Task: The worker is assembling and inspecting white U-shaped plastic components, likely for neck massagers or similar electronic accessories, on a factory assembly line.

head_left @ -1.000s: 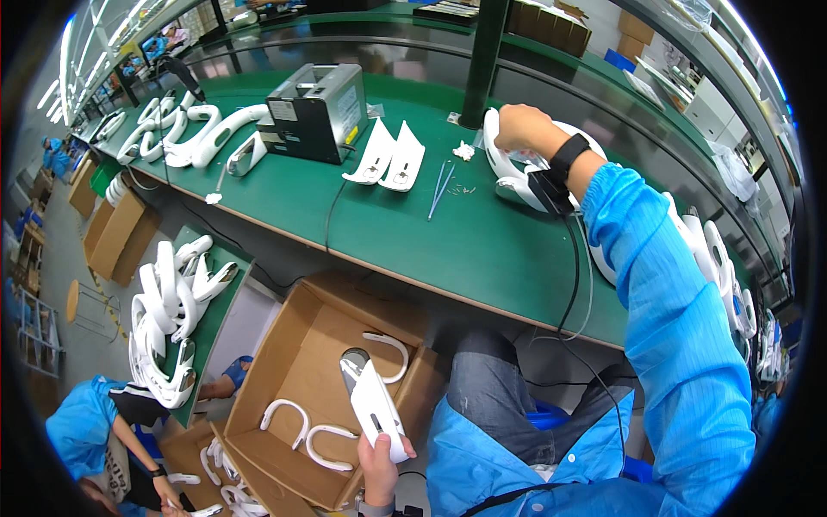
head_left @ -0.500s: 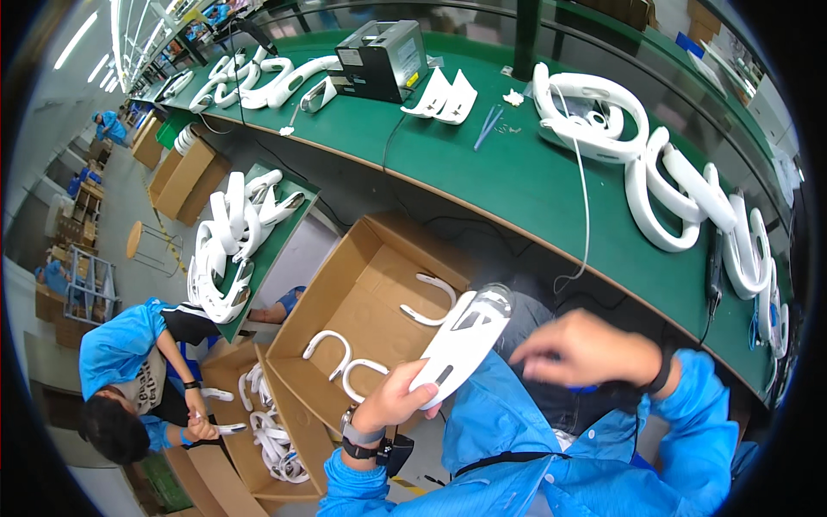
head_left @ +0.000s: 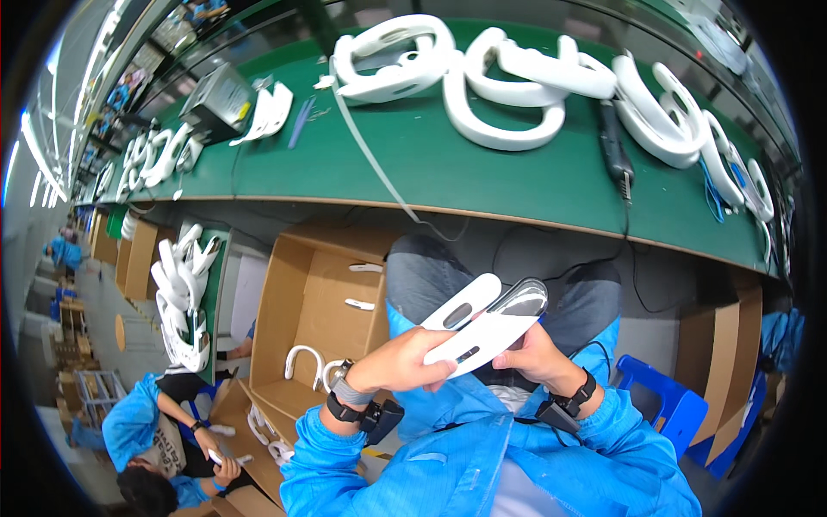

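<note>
1. Head cam: a white housing [head_left: 495, 334] is held up over the lap, kinda tilted, with its glossy end pointed away; it's pinched by the left hand [head_left: 403, 360].
2. Its lower edge is met by the right hand [head_left: 538, 355], but whether that's a real grip can't be told, since the fingers are partly covered.
3. Room-wise, the housing is kept apart from the front edge of the green bench [head_left: 517, 191], between an open carton [head_left: 289, 289] and a blue stool [head_left: 663, 398].
4. That edge is crossed by a pale cable [head_left: 370, 155].
5. The far bench ends are swallowed by the lens rim.
</note>
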A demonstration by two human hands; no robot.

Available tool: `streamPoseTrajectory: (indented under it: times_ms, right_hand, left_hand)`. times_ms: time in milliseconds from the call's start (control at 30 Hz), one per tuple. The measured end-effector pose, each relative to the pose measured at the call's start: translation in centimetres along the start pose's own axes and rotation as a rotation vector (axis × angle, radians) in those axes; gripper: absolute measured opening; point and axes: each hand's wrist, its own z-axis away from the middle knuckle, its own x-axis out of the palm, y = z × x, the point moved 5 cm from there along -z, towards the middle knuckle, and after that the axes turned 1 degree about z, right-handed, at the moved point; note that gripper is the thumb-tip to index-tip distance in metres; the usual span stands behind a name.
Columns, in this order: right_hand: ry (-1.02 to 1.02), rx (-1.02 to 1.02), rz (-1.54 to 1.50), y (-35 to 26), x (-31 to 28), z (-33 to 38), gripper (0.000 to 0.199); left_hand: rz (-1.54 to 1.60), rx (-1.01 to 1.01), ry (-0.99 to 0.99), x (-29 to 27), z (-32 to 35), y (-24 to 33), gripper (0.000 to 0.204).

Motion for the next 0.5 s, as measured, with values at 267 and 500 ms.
streamPoseTrajectory:
  times_ms: [267,500]
  right_hand:
    - [0.077,-0.074,-0.045,-0.7,-4.8,2.6,0.069]
    - [0.053,-0.075,-0.052,-1.0,-5.5,2.7,0.068]
  left_hand:
    - [-0.020,-0.016,-0.123,1.8,-5.7,1.4,0.018]
    - [-0.114,-0.045,-0.138,1.8,-6.4,1.8,0.025]
